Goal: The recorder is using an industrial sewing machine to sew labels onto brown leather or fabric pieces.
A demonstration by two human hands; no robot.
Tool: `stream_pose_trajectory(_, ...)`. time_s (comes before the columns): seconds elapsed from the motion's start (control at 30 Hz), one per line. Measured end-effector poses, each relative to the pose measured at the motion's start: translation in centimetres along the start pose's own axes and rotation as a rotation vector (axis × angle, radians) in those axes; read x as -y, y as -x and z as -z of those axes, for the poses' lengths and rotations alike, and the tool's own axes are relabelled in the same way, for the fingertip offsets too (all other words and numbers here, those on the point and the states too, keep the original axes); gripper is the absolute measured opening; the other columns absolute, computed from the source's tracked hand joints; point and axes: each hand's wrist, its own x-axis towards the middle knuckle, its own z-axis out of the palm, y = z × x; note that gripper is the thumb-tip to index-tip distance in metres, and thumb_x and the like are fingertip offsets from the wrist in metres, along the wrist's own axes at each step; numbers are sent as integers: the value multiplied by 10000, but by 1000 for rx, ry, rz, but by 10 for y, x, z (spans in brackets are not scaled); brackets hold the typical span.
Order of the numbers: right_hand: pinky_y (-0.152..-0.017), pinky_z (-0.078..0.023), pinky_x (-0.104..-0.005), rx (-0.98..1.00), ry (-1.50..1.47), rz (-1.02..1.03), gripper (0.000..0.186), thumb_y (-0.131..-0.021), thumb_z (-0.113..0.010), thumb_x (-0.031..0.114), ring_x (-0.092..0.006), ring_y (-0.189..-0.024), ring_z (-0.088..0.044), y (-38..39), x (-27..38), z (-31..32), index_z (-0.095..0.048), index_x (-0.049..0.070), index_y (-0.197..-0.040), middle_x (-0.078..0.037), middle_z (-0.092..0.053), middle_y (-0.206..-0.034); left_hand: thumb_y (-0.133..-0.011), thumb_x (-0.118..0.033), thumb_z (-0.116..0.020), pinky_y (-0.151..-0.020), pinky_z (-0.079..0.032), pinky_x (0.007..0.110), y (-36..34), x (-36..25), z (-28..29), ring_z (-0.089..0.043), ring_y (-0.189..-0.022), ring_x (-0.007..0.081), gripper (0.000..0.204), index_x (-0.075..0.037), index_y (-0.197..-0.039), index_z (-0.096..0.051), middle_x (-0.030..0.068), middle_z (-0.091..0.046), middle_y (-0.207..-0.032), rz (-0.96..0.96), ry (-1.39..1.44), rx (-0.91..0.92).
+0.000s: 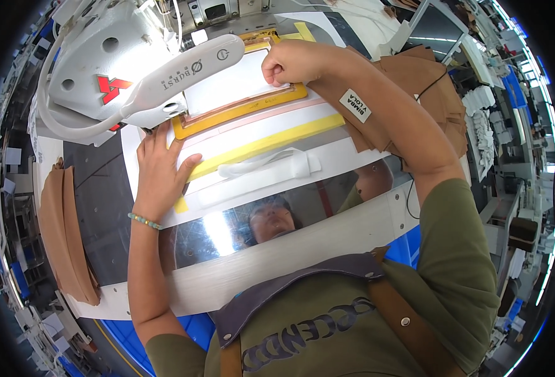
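A: Your left hand (160, 168) lies flat, thumb apart, at the near left corner of the yellow frame (240, 113), gripping nothing visible.
B: Your right hand (295, 61) is curled over the frame's white sheet (240, 81); if it pinches something, I cannot tell.

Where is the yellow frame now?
In the head view, the yellow frame lies at upper centre, beside the white machine, with the left hand near its lower left corner and the right hand at its right end.
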Motion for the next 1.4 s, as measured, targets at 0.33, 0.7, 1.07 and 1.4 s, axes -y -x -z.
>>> stream_pose_trajectory(0.33, -687, -509, -378, -10, 93, -67, 82, -822, -726, 46, -219, -743, -677, -2, 6, -5, -687, 54, -893, -63, -680, -737, -1044, -478, -582, -1256, -233, 540, -1, 0, 0, -322, -1541, 446, 639, -13, -1482, -595, 267, -405, -1637, -17, -16, 3)
stream_pose_trajectory(0.7, -944, -543, -418, -108, 725, 51, 149, -943, -627, 104, -338, -1124, -650, 6, 11, -23, -759, 48, -902, -141, -648, -1195, -1047, -416, -579, -1245, -247, 533, -2, 0, -4, -345, -1532, 421, 577, -12, -1458, -612, 245, -420, -1633, -5, 0, -51)
stream_pose_trajectory(1.07, -840, -586, -371, -257, -287, 87, 251, -992, -492, 101, -247, -945, -758, -35, 17, -15, -732, 30, -1007, -114, -793, -1073, -1044, -441, -599, -1222, -269, 530, -5, 4, -15, -382, -1491, 426, 564, -51, -1450, -640, 235, -452, -1609, -29, 30, -98)
stream_pose_trajectory(1.4, -958, -544, -376, -20, -233, 27, 321, -1024, -566, 205, -240, -1032, -696, -68, 105, -43, -747, -27, -1152, -124, -751, -1108, -1034, -491, -627, -1247, -281, 554, 8, 10, -8, -394, -1499, 457, 618, -36, -1451, -637, 276, -460, -1609, -17, 34, -130)
